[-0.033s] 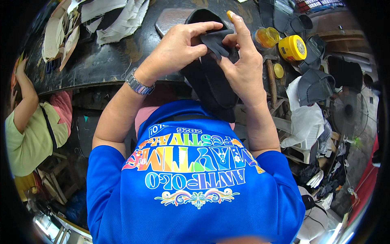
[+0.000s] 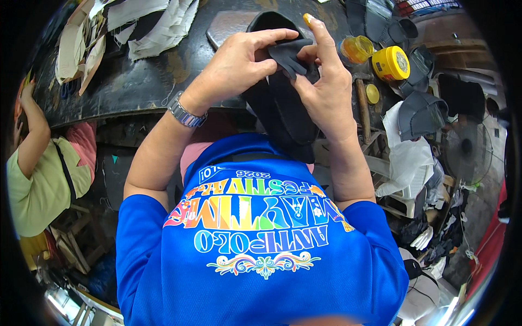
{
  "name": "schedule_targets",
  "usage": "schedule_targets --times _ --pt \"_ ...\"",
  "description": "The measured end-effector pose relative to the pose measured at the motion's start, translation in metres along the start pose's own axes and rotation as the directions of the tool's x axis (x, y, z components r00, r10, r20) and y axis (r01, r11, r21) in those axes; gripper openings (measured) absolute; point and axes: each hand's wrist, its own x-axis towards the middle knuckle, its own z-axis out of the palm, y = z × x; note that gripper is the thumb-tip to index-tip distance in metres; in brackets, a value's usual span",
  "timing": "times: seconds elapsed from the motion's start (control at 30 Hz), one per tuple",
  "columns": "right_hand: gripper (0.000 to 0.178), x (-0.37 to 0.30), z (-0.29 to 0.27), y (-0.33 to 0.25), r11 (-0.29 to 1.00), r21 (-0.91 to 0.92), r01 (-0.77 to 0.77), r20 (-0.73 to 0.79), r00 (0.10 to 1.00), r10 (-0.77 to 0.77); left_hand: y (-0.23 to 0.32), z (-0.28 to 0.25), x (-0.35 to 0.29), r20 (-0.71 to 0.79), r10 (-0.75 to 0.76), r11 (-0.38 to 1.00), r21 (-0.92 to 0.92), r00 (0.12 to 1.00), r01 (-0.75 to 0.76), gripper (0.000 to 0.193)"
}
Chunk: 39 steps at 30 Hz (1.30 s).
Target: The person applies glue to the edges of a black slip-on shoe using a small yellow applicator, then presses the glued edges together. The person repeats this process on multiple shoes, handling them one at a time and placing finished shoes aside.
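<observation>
A black shoe upper slants from the table's edge down toward my lap, its rounded end resting on the table. Near that end, a loose black flap folds up between my hands. My left hand pinches the flap from the left with thumb and forefinger. From the other side my right hand grips it between thumb and bent fingers, while one finger points up with yellowish glue on its tip. What lies under the fingers is partly hidden.
On the dark table, a flat slab lies behind the shoe upper. Cut white pieces lie left. A glue jar, yellow tub, lid and wooden-handled tool stand right. A co-worker's arm shows far left.
</observation>
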Motion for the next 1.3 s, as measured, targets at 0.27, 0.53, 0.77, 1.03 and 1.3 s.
schedule_targets --times 0.27,0.53,0.77,1.03,1.3 --pt "0.090 0.000 0.011 -0.015 0.941 -0.318 0.114 -0.039 0.990 -0.134 -0.004 0.016 -0.006 -0.174 0.099 0.995 0.013 0.980 -0.098 0.059" --pt "0.088 0.001 0.021 -0.007 0.895 -0.396 0.204 -0.021 0.973 -0.231 -0.015 0.027 -0.005 -0.275 0.113 0.992 -0.020 0.955 -0.123 0.056" --pt "0.093 0.008 0.003 -0.008 0.931 -0.322 0.171 -0.003 0.983 -0.182 -0.007 0.024 -0.014 -0.286 0.116 0.982 0.174 0.951 -0.068 0.055" --pt "0.086 0.005 -0.058 0.023 0.976 0.211 -0.049 -0.039 0.997 0.059 0.003 0.011 -0.012 -0.133 -0.051 0.960 0.266 0.990 0.086 0.061" --pt "0.076 -0.002 -0.034 0.043 0.836 0.538 -0.106 0.015 0.993 0.117 -0.004 0.019 -0.014 -0.080 0.058 0.997 -0.047 0.995 -0.062 0.047"
